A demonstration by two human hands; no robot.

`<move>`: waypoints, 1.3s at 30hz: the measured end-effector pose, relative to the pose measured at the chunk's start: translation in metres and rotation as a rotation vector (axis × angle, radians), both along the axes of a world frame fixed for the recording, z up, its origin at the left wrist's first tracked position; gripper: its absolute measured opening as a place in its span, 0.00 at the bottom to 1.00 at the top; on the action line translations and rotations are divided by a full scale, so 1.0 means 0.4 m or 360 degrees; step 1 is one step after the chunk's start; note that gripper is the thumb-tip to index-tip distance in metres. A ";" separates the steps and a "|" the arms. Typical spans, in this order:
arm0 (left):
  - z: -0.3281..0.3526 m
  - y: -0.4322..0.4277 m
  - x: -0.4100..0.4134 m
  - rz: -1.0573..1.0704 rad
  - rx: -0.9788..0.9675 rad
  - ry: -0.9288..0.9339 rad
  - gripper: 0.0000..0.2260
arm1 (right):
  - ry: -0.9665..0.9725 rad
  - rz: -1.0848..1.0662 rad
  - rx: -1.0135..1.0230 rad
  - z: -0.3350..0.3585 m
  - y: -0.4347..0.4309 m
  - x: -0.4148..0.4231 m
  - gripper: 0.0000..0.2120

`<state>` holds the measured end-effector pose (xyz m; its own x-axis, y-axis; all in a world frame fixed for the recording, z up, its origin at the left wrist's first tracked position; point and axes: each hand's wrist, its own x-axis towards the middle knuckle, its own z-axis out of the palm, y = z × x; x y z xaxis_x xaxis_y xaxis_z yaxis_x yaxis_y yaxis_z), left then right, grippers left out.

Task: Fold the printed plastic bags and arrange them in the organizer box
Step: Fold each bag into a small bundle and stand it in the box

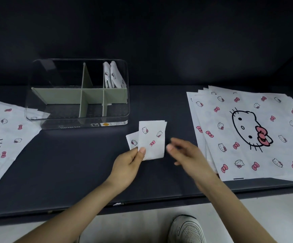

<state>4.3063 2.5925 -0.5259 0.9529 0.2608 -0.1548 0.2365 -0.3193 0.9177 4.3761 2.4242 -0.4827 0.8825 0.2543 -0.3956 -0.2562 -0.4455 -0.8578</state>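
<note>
- Folded white plastic bag printed with cat faces and pink bows [152, 139]: a small upright rectangle above the middle of the table, at 5 o'clock from the box. A smaller printed white piece showed at its 9 o'clock edge; whether it was part of the same bag could not be told.
- Left hand [127, 165]: thumb and fingers pinched the bag's lower 7 o'clock corner, thumb on top.
- Right hand [186, 153]: motion-blurred, just beside the bag at 3 o'clock, apart from it, fingers loosely spread and holding nothing.
- Clear plastic organizer box with grey-green dividers [75, 126]: stood on the table at 11 o'clock from the held bag.
- Two folded printed bags [111, 75]: upright in the box's far compartment at 1 o'clock.
- Fanned stack of flat printed bags with a large cat face [247, 128]: lay at 3 o'clock on the table.
- Flat printed bags [7, 137]: lay at 9 o'clock, one corner reaching under the box.
- Dark matte table [63, 163]: carried all of the above.
- White mesh shoe [186, 228]: on the pale floor at 6 o'clock.
</note>
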 end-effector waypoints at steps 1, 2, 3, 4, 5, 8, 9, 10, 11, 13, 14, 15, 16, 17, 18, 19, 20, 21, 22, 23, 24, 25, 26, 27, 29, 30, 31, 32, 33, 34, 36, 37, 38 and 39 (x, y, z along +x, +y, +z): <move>0.004 0.001 0.000 -0.0013 -0.0001 -0.0008 0.19 | -0.0109 0.0134 -0.0154 -0.023 0.009 -0.004 0.13; 0.002 0.004 -0.001 -0.0030 -0.0014 -0.0010 0.18 | -0.0195 0.0209 -0.0290 -0.043 0.019 -0.006 0.12; 0.002 0.006 -0.003 -0.0055 -0.0030 -0.0008 0.17 | -0.0257 0.0205 -0.0358 -0.055 0.029 -0.007 0.10; 0.001 0.010 -0.003 -0.0082 -0.0030 -0.0001 0.15 | -0.0295 0.0144 -0.0374 -0.060 0.039 -0.006 0.08; -0.003 0.015 -0.004 -0.0103 -0.0034 0.0007 0.13 | -0.0318 0.0062 -0.0343 -0.063 0.044 -0.005 0.06; -0.013 0.027 -0.007 -0.0174 -0.0033 0.0005 0.13 | -0.0231 -0.0122 -0.0007 -0.062 0.046 -0.013 0.06; -0.015 0.030 -0.008 -0.0207 -0.0008 0.0006 0.13 | -0.0148 -0.0153 0.0123 -0.060 0.047 -0.018 0.06; -0.015 0.031 -0.010 -0.0243 0.0023 0.0007 0.14 | -0.0072 -0.0172 0.0197 -0.058 0.047 -0.023 0.07; -0.013 0.029 -0.012 -0.0274 0.0056 0.0006 0.15 | -0.0025 -0.0176 0.0194 -0.061 0.047 -0.026 0.07; -0.010 0.025 -0.014 -0.0307 0.0092 -0.0032 0.17 | -0.0010 -0.0150 0.0057 -0.069 0.052 -0.020 0.09; -0.011 0.024 -0.014 -0.0299 0.0088 -0.0053 0.17 | -0.0027 -0.0120 -0.0032 -0.072 0.056 -0.012 0.10; -0.014 0.023 -0.015 -0.0270 0.0086 -0.0070 0.18 | -0.0052 -0.0081 -0.0123 -0.077 0.060 -0.006 0.10; -0.015 0.021 -0.017 -0.0228 0.0087 -0.0093 0.18 | -0.0080 -0.0039 -0.0205 -0.082 0.063 -0.001 0.10; -0.014 0.019 -0.019 -0.0166 0.0083 -0.0122 0.17 | -0.0116 0.0004 -0.0270 -0.084 0.066 0.001 0.10; -0.013 0.017 -0.022 -0.0080 0.0067 -0.0160 0.16 | -0.0156 0.0042 -0.0319 -0.085 0.067 0.002 0.10; -0.016 0.017 -0.025 0.0024 0.0051 -0.0195 0.15 | -0.0197 0.0069 -0.0353 -0.086 0.068 -0.001 0.10; -0.016 0.019 -0.027 0.0119 0.0050 -0.0221 0.16 | -0.0235 0.0088 -0.0383 -0.086 0.069 -0.005 0.10; -0.021 0.024 -0.028 0.0185 0.0081 -0.0242 0.17 | -0.0276 0.0103 -0.0414 -0.086 0.070 -0.010 0.09; -0.028 0.030 -0.030 0.0202 0.0165 -0.0277 0.18 | -0.0322 0.0121 -0.0462 -0.087 0.071 -0.015 0.10; -0.038 0.038 -0.031 0.0176 0.0305 -0.0326 0.18 | -0.0372 0.0146 -0.0528 -0.086 0.073 -0.019 0.10; -0.046 0.046 -0.033 0.0122 0.0466 -0.0372 0.18 | -0.0424 0.0175 -0.0600 -0.085 0.074 -0.022 0.10; -0.055 0.053 -0.034 0.0060 0.0622 -0.0400 0.20 | -0.0477 0.0199 -0.0665 -0.083 0.076 -0.025 0.10; -0.063 0.060 -0.036 0.0003 0.0753 -0.0419 0.23 | -0.0528 0.0218 -0.0716 -0.082 0.078 -0.027 0.10; -0.069 0.065 -0.037 -0.0036 0.0852 -0.0429 0.24 | -0.0573 0.0234 -0.0758 -0.081 0.080 -0.028 0.10; -0.073 0.076 -0.040 -0.0100 0.1023 -0.0458 0.24 | -0.0643 0.0282 -0.0856 -0.079 0.085 -0.029 0.10; -0.073 0.083 -0.041 -0.0145 0.1126 -0.0488 0.24 | -0.0677 0.0314 -0.0914 -0.079 0.089 -0.028 0.10; -0.072 0.090 -0.042 -0.0199 0.1238 -0.0517 0.24 | -0.0714 0.0345 -0.0959 -0.079 0.093 -0.027 0.11; -0.069 0.097 -0.043 -0.0255 0.1346 -0.0535 0.24 | -0.0744 0.0369 -0.0989 -0.080 0.096 -0.026 0.11; -0.065 0.103 -0.042 -0.0315 0.1441 -0.0550 0.24 | -0.0765 0.0386 -0.1007 -0.080 0.100 -0.024 0.11; -0.060 0.108 -0.041 -0.0383 0.1516 -0.0567 0.24 | -0.0772 0.0402 -0.1022 -0.079 0.102 -0.021 0.11; -0.055 0.115 -0.036 -0.0546 0.1614 -0.0585 0.24 | -0.0752 0.0425 -0.1050 -0.078 0.103 -0.018 0.11; -0.058 0.118 -0.033 -0.0629 0.1647 -0.0578 0.24 | -0.0739 0.0427 -0.1054 -0.079 0.103 -0.017 0.11; -0.063 0.121 -0.030 -0.0700 0.1666 -0.0556 0.24 | -0.0723 0.0427 -0.1047 -0.079 0.103 -0.017 0.11; -0.070 0.124 -0.028 -0.0755 0.1666 -0.0519 0.24 | -0.0706 0.0418 -0.1031 -0.080 0.103 -0.015 0.11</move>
